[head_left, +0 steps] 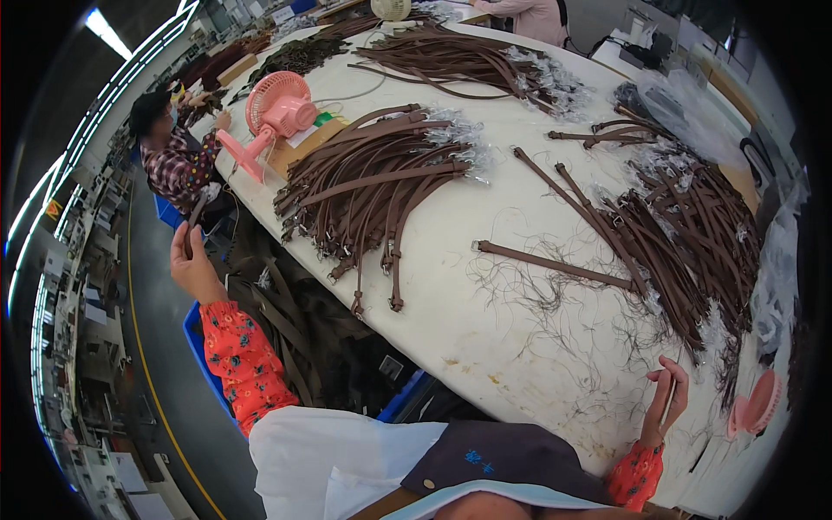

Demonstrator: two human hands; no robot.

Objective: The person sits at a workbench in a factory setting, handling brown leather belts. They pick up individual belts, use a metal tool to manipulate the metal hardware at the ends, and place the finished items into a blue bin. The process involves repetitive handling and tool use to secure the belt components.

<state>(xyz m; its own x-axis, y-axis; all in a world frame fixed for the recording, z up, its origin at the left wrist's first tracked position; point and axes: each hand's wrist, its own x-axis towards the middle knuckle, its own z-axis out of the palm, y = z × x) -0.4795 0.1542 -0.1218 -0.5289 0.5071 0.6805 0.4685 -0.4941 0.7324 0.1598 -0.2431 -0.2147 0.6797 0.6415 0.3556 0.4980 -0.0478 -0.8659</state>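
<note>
Strap (pixel 198 211), dark and only partly visible, stands up from the fingertips of the left hand (pixel 199 272) at the left of the frame; I read thumb and finger as pinching it. The right hand (pixel 666 403), lower right, has its fingers bent and close together; something thin may lie between them, but I cannot tell what, or whether they grip it.

To handle the strap well, I judge a light pinch near its end best, with the strip flat, untwisted and turned toward my camera. Left of the right hand, loose threads (pixel 555 299) litter the white table (pixel 438 290), so I would hold the strap clear of them. Farther out, a single brown strap (pixel 555 265) lies right of centre, between the middle heap (pixel 373 178) and the right heap (pixel 715 230); buckles there could snag, so a slow pull seems wise.
</note>
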